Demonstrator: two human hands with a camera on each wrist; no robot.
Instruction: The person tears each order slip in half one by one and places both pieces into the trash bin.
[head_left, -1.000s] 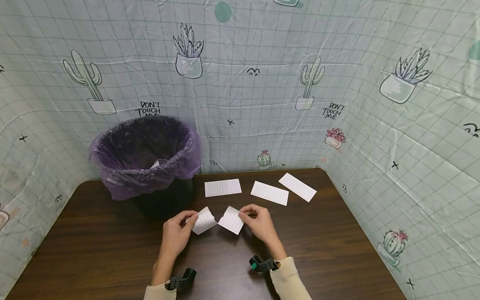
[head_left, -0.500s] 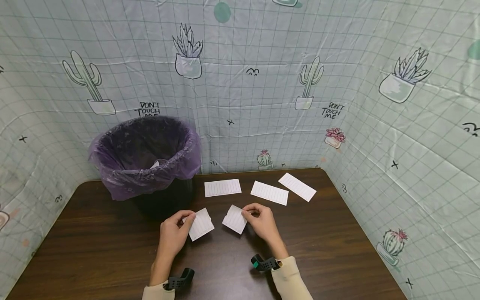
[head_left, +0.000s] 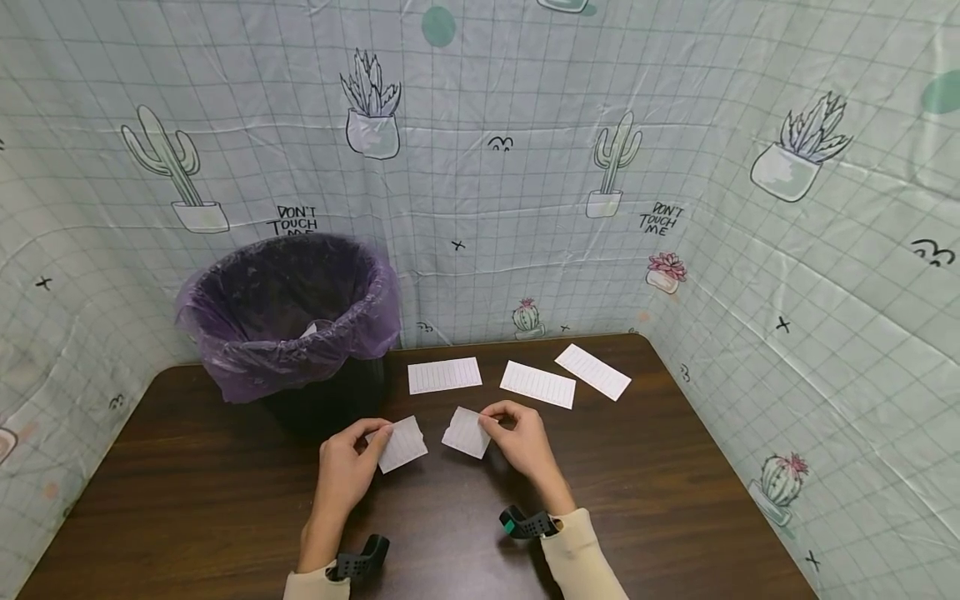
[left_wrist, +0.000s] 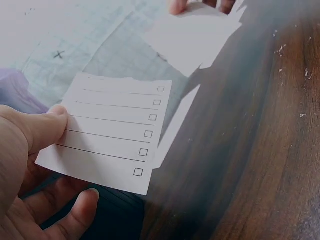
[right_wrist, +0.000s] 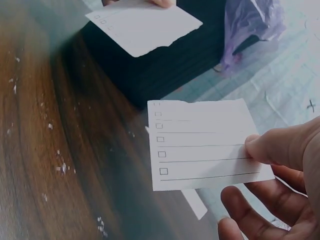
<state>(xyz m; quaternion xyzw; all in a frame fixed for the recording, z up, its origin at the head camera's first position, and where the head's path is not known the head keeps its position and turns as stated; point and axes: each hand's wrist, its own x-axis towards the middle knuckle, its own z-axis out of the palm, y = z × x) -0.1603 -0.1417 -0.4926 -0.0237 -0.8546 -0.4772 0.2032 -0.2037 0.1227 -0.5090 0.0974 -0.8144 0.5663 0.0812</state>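
A light pinch at each edge

The left hand [head_left: 348, 467] pinches the left paper piece [head_left: 405, 447] and the right hand [head_left: 525, 442] the right paper piece [head_left: 464, 434], both apart, in front of three whole slips [head_left: 537, 384] on the surface [head_left: 675, 492]. Each is held by one side only, so a slackened thumb could let it slip, and sheets this light may drift. Pulling near the ragged edges could probably tear them further. The paper is thin, matte, ruled and checkboxed; crinkled translucent purple film, the bag [head_left: 300, 362], drapes the black bin [head_left: 337, 396]; white flecks [right_wrist: 62, 167] dot the dark wood grain.
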